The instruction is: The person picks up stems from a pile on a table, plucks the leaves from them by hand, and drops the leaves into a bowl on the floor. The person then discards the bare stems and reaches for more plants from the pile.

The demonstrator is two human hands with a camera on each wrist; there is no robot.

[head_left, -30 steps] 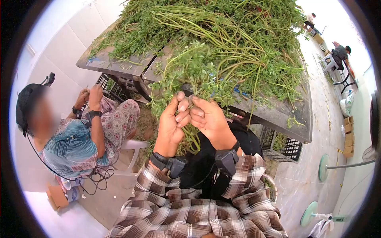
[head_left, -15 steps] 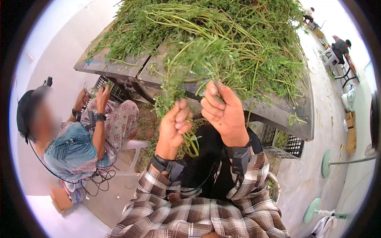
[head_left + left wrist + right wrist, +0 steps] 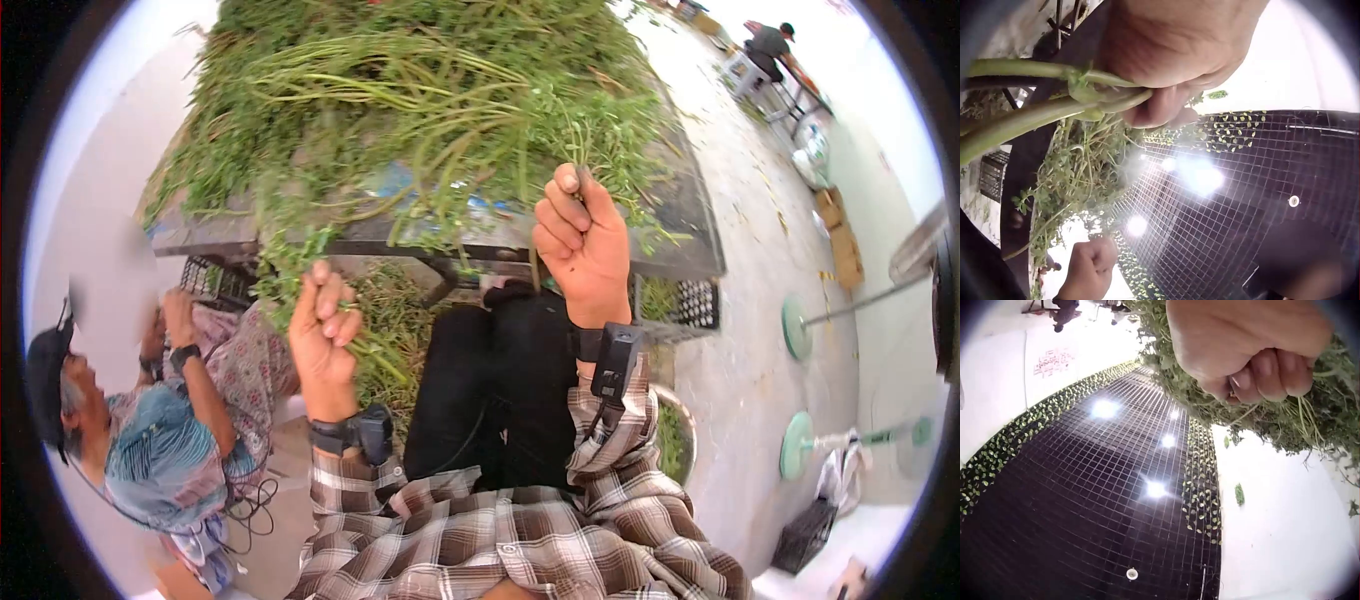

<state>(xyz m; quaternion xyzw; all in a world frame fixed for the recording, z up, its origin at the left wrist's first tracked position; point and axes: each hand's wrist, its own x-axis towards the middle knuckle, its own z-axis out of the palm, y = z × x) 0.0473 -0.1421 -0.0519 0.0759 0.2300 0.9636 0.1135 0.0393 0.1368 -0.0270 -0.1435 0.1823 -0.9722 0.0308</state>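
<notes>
My left hand (image 3: pixel 325 335) grips a bunch of leafy green stems (image 3: pixel 380 355), with leaves above the fingers and cut-looking stalks below. Up close in the left wrist view, two thick pale-green stalks (image 3: pixel 1022 125) run out from under the curled fingers. To the right and higher, my right hand (image 3: pixel 585 245) has its fingers curled, thumb and forefinger pinching a small leafy sprig (image 3: pixel 580 140) by its lower end. The sprig overlaps the big heap of greens (image 3: pixel 400 100) on the dark table (image 3: pixel 690 240).
Black plastic crates (image 3: pixel 697 304) stand under the table, and loose greens (image 3: pixel 390 290) cover the floor there. A seated person (image 3: pixel 165 440) in a patterned blue top is close on my left. A round basin (image 3: pixel 680 430) sits by my right knee. Green-based stands (image 3: pixel 797 330) are farther right.
My hands, together a second ago, have parted: the left went left with the bunch, the right went up and right with the sprig. The head view has turned and shifted too.
</notes>
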